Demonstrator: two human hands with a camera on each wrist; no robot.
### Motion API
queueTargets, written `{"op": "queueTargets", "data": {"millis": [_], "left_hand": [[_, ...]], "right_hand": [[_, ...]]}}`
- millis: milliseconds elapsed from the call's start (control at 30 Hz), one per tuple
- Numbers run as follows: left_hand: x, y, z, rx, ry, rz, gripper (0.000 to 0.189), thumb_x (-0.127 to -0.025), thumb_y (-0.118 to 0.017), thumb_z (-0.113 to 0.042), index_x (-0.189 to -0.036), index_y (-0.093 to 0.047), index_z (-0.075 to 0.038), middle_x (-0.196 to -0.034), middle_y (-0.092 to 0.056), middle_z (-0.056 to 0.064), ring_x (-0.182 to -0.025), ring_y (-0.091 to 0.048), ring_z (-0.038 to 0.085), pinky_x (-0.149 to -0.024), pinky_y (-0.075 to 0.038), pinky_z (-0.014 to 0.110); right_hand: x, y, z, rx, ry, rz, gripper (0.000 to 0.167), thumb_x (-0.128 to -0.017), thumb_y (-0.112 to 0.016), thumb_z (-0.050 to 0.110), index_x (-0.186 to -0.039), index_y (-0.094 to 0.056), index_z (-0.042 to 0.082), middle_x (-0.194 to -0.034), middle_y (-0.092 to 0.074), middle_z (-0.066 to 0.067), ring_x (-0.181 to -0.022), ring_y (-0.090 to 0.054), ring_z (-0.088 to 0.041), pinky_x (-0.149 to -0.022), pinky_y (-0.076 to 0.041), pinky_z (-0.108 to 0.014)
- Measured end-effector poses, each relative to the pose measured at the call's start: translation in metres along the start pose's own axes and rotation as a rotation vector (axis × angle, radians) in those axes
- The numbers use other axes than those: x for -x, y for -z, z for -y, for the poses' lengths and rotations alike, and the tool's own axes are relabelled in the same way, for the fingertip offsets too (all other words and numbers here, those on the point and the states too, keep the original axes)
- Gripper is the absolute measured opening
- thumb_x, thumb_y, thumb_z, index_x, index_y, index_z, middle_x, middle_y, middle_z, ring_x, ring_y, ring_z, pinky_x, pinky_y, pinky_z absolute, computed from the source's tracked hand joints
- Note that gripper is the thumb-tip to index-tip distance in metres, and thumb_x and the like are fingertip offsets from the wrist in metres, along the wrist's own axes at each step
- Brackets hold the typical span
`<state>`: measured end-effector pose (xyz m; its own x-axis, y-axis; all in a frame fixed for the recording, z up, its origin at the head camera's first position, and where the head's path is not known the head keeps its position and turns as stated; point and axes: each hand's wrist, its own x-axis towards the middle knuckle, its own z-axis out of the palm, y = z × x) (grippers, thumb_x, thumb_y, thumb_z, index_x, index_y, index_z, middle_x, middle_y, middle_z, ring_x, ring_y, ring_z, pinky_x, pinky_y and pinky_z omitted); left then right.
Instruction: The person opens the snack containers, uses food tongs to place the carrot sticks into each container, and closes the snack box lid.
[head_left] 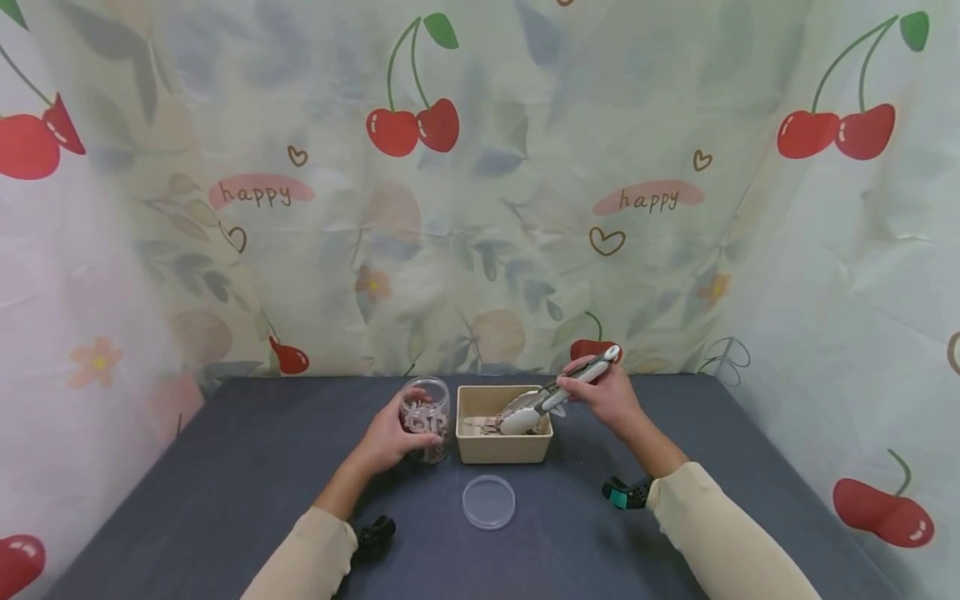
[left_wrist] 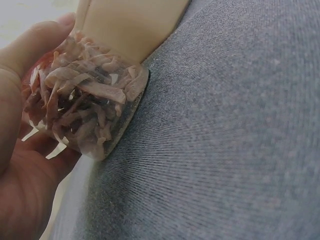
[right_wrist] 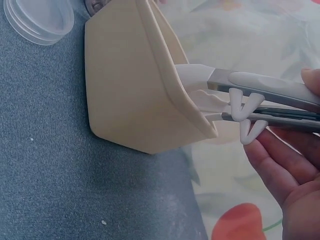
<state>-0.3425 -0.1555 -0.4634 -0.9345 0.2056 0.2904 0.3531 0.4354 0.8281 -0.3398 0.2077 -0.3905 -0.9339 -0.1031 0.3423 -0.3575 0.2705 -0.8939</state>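
My left hand [head_left: 392,435] grips a clear jar [head_left: 427,408] standing on the dark cloth, thumb on the near side. Pale brownish dried strips [left_wrist: 85,95] fill much of the jar in the left wrist view. With my right hand [head_left: 606,395] I hold a pair of tongs [head_left: 558,395], grey-and-white handles between thumb and fingers. The white tong heads dip into a beige rectangular bin [head_left: 504,451], just right of the jar. Some similar strips [head_left: 491,425] lie on the bin's floor; whether the tongs pinch any is hidden.
A clear round lid [head_left: 489,502] lies on the dark tablecloth [head_left: 420,558] in front of the bin. Black straps with devices sit at both wrists. A cherry-patterned curtain [head_left: 480,250] hangs behind the table and along both sides.
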Motion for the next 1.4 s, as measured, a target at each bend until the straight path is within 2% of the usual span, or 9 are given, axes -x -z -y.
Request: {"op": "queueTargets", "data": {"millis": [267,500,600,833,1200,1400], "left_hand": [[0.002,-0.001,-0.004,0.002,0.001,-0.005,0.074,-0.070,-0.089,-0.015,-0.132,-0.050,-0.008,-0.127,-0.058,0.009,-0.094,-0.057,0.019,-0.079,-0.045,0.035],[0.015,0.007,-0.039,0.003,-0.003,0.017,0.069,-0.073,-0.085,-0.007,-0.131,-0.048,-0.001,-0.128,-0.057,0.018,-0.095,-0.057,0.023,-0.079,-0.045,0.033],[0.017,0.009,-0.044,0.008,-0.011,0.021,0.068,-0.074,-0.085,-0.008,-0.131,-0.049,-0.001,-0.127,-0.057,0.019,-0.094,-0.057,0.021,-0.078,-0.045,0.033],[0.001,-0.001,-0.001,0.028,-0.012,0.004,0.073,-0.069,-0.090,-0.018,-0.130,-0.051,-0.010,-0.126,-0.059,0.008,-0.092,-0.057,0.017,-0.077,-0.046,0.032],[-0.001,-0.002,0.004,0.001,-0.003,-0.004,0.079,-0.068,-0.090,-0.022,-0.133,-0.049,-0.007,-0.125,-0.059,0.004,-0.097,-0.057,0.018,-0.080,-0.045,0.033],[-0.001,-0.002,0.003,0.007,-0.006,-0.008,0.079,-0.068,-0.091,-0.022,-0.133,-0.049,-0.006,-0.125,-0.059,0.004,-0.098,-0.057,0.019,-0.081,-0.045,0.034]], "right_hand": [[0.000,0.000,0.003,-0.059,0.017,-0.038,0.030,-0.084,-0.077,0.013,-0.104,-0.063,-0.005,-0.088,-0.069,-0.013,-0.073,-0.068,-0.017,-0.067,-0.056,-0.037],[-0.003,0.002,0.014,-0.066,0.018,-0.048,0.038,-0.084,-0.078,0.017,-0.108,-0.063,-0.009,-0.092,-0.069,-0.011,-0.078,-0.068,-0.015,-0.070,-0.056,-0.035],[-0.005,0.001,0.019,-0.066,0.032,-0.056,0.038,-0.085,-0.078,0.017,-0.109,-0.063,-0.009,-0.091,-0.069,-0.010,-0.078,-0.068,-0.015,-0.072,-0.056,-0.039],[-0.008,-0.001,0.034,-0.096,0.106,-0.059,0.030,-0.086,-0.076,0.012,-0.106,-0.063,-0.007,-0.085,-0.068,-0.008,-0.076,-0.067,-0.015,-0.072,-0.055,-0.035],[-0.017,-0.012,0.057,-0.245,0.160,-0.046,0.033,-0.085,-0.075,0.004,-0.107,-0.058,-0.015,-0.088,-0.067,-0.008,-0.078,-0.068,-0.014,-0.071,-0.056,-0.033],[-0.021,-0.023,0.069,-0.302,0.184,-0.040,0.034,-0.085,-0.074,0.003,-0.108,-0.058,-0.015,-0.087,-0.069,-0.007,-0.079,-0.069,-0.015,-0.072,-0.056,-0.033]]}}
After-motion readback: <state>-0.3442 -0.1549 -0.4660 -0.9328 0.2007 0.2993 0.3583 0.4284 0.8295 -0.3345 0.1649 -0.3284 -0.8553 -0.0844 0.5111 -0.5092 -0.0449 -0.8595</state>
